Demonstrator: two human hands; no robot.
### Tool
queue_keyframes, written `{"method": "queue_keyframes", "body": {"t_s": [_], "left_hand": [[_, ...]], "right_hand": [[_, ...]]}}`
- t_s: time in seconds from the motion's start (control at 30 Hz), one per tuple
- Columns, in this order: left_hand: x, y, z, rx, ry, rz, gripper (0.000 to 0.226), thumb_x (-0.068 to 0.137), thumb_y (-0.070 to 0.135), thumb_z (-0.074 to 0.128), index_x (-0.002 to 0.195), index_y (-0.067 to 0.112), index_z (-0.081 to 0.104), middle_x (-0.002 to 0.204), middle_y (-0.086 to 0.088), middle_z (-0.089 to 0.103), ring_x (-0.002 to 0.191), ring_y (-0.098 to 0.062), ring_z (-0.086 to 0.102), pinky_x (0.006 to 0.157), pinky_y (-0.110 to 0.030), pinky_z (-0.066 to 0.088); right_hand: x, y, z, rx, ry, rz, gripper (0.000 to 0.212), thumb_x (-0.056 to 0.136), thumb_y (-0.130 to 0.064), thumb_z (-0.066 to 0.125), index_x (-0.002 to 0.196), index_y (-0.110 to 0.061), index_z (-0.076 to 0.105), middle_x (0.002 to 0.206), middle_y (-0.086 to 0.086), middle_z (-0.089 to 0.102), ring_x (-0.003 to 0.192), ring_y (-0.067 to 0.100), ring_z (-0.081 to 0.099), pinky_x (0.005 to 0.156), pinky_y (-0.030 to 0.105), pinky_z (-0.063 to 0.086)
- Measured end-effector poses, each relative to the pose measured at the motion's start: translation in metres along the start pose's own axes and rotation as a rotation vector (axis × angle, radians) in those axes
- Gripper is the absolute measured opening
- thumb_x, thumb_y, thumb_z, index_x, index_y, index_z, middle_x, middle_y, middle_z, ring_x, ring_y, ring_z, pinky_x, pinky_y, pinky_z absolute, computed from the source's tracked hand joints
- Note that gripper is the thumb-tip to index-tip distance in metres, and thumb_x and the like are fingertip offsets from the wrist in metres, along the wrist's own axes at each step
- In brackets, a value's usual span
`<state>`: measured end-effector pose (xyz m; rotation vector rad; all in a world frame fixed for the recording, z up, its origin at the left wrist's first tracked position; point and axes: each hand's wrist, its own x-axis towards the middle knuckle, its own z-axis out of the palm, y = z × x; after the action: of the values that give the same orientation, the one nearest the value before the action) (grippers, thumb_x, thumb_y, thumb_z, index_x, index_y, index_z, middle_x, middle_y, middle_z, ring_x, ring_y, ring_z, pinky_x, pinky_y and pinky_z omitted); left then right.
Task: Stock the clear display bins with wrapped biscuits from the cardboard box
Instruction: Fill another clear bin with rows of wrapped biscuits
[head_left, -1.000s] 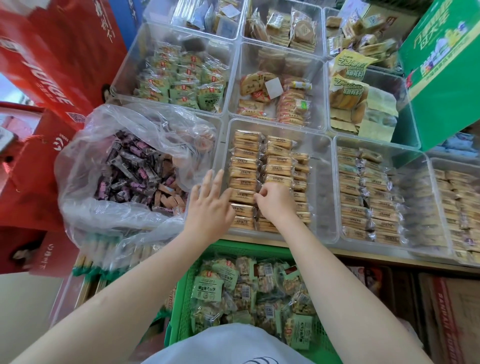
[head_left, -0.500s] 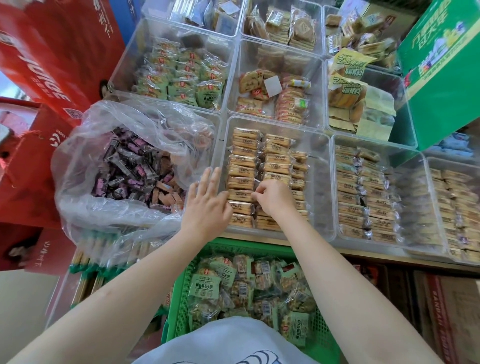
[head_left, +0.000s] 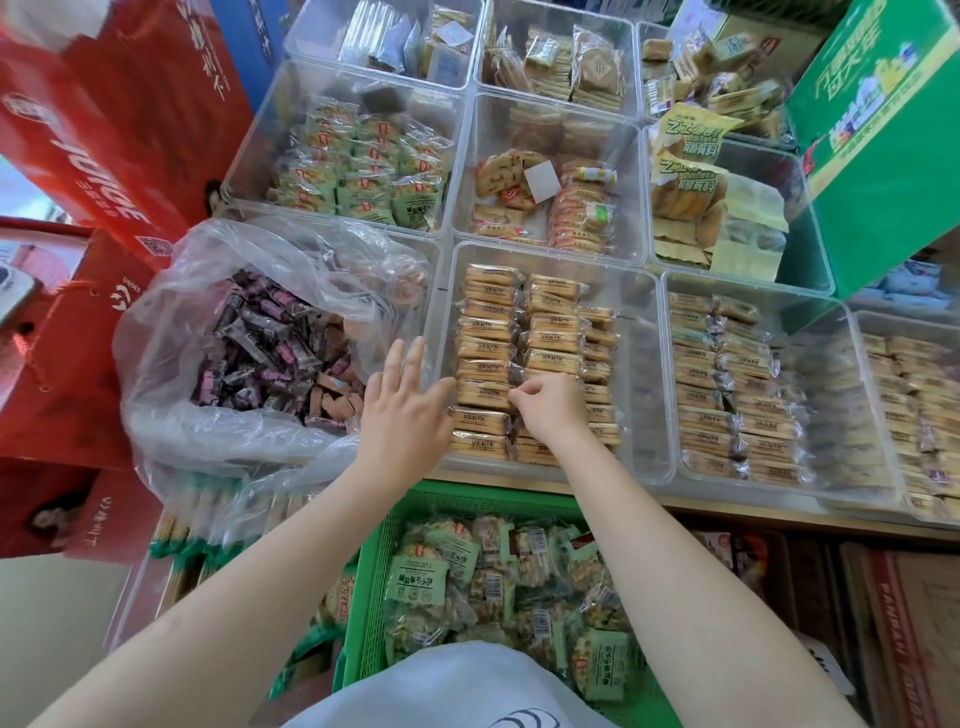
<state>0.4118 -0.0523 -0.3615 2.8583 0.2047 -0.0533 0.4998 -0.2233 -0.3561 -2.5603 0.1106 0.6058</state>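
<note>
Biscuits (head_left: 524, 358) lie in neat rows inside the middle bin (head_left: 639, 374), filling its left half. Right hand (head_left: 553, 405) sits over the near rows, fingers curled and pinching a packet at about 9 o'clock of its knuckles. Left hand (head_left: 408, 410) rests flat, fingers straight and released, against the bin's left wall, thumb touching a packet. At 9 o'clock of the bin a plastic bag (head_left: 218, 436) holds dark purple sweets. At 6 o'clock a green basket (head_left: 374, 587) holds green packets. More bins of biscuits lie at 12 and 3 o'clock.
</note>
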Motion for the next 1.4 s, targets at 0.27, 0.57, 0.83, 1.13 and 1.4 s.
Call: {"method": "queue_keyframes", "body": {"t_s": [0.27,0.57,0.83,1.13,1.4], "left_hand": [[0.000,0.003,0.005,0.026,-0.068,-0.007,0.036,0.099,0.034,0.048,0.134,0.030,0.056,0.168,-0.015,0.005,0.155,-0.034,-0.001,0.117,-0.050,0.017],[0.015,0.031,-0.004,0.181,-0.167,0.148,0.059,0.105,0.043,0.027,0.160,0.023,0.018,0.169,-0.004,-0.004,0.154,-0.024,-0.013,0.120,-0.052,-0.016],[0.029,0.043,0.006,0.188,-0.253,0.284,0.054,0.106,0.040,0.029,0.154,0.018,0.035,0.155,0.000,0.041,0.147,-0.020,0.029,0.121,-0.048,-0.013],[0.000,0.009,0.001,0.060,0.018,0.385,0.046,0.093,0.034,0.034,0.099,0.016,0.076,0.109,-0.002,0.073,0.103,-0.022,0.066,0.114,-0.045,0.025],[-0.022,0.026,0.014,0.113,-0.131,0.378,0.059,0.100,0.048,0.023,0.112,0.017,0.073,0.118,0.001,0.068,0.116,-0.021,0.059,0.112,-0.041,0.017]], "right_hand": [[0.005,-0.006,0.004,-0.071,-0.021,-0.016,0.022,0.097,-0.035,0.065,0.088,-0.021,0.079,0.085,-0.007,0.072,0.079,0.015,0.065,0.071,0.030,0.054],[0.013,-0.010,-0.003,-0.016,0.133,-0.060,0.018,0.098,-0.040,0.062,0.091,-0.023,0.061,0.081,-0.007,0.066,0.069,0.017,0.066,0.065,0.032,0.054],[0.031,-0.017,0.000,-0.188,0.044,-0.023,0.017,0.097,-0.035,0.063,0.082,-0.028,0.062,0.092,-0.003,0.068,0.084,0.021,0.062,0.078,0.040,0.057],[-0.022,0.006,-0.005,-0.062,-0.009,-0.190,0.019,0.090,-0.041,0.071,0.091,-0.024,0.062,0.093,-0.008,0.062,0.082,0.014,0.058,0.062,0.029,0.045],[-0.022,-0.002,0.008,-0.217,0.067,-0.156,0.015,0.097,-0.032,0.063,0.093,-0.023,0.051,0.098,-0.003,0.060,0.081,0.020,0.057,0.063,0.033,0.045]]}}
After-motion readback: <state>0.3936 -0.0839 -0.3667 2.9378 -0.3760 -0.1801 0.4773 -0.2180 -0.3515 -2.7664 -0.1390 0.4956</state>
